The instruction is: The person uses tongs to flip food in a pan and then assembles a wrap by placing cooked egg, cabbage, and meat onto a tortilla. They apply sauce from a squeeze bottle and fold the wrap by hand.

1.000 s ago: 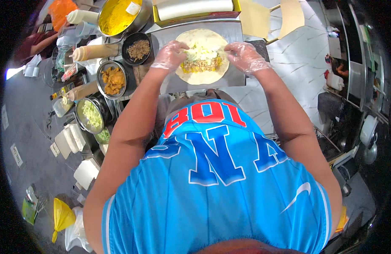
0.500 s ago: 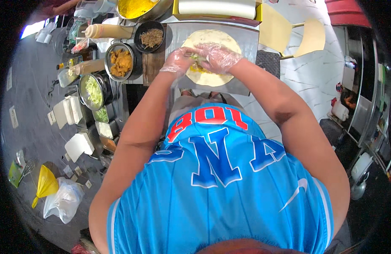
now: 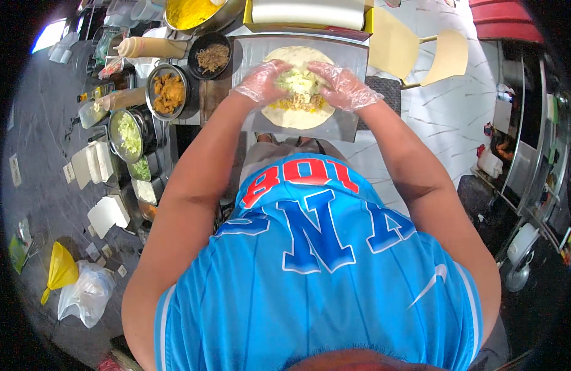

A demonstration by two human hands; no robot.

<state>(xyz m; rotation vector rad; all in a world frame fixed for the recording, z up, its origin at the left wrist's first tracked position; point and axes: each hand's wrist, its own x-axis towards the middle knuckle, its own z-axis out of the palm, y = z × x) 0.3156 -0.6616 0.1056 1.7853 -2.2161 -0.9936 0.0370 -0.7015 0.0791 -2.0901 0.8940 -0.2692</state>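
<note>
A round flatbread (image 3: pixel 290 119) lies on a grey sheet (image 3: pixel 248 49) at the far side. Pale shredded greens (image 3: pixel 299 80) are heaped on its middle, with crumbly brown and yellow filling (image 3: pixel 302 103) showing on the near side. My left hand (image 3: pixel 268 83), in a clear plastic glove, curves along the left of the heap. On the opposite side my right hand (image 3: pixel 348 88), gloved alike, rests with its fingertips at the greens. Both hands are loosely cupped, fingers extended, and neither grips anything that I can see.
Left of the sheet stand a black bowl of brown meat (image 3: pixel 211 54), a bowl of fried pieces (image 3: pixel 168 93) and a bowl of chopped greens (image 3: pixel 129 133). Sauce bottles (image 3: pixel 150 47) lie beyond them. A boxed white roll (image 3: pixel 307 13) borders the far edge; a yellow chair (image 3: pixel 393 46) stands right.
My hands were close together over the flatbread and have moved apart to either side. The heaped greens and filling between them now show. The whole view has shifted slightly.
</note>
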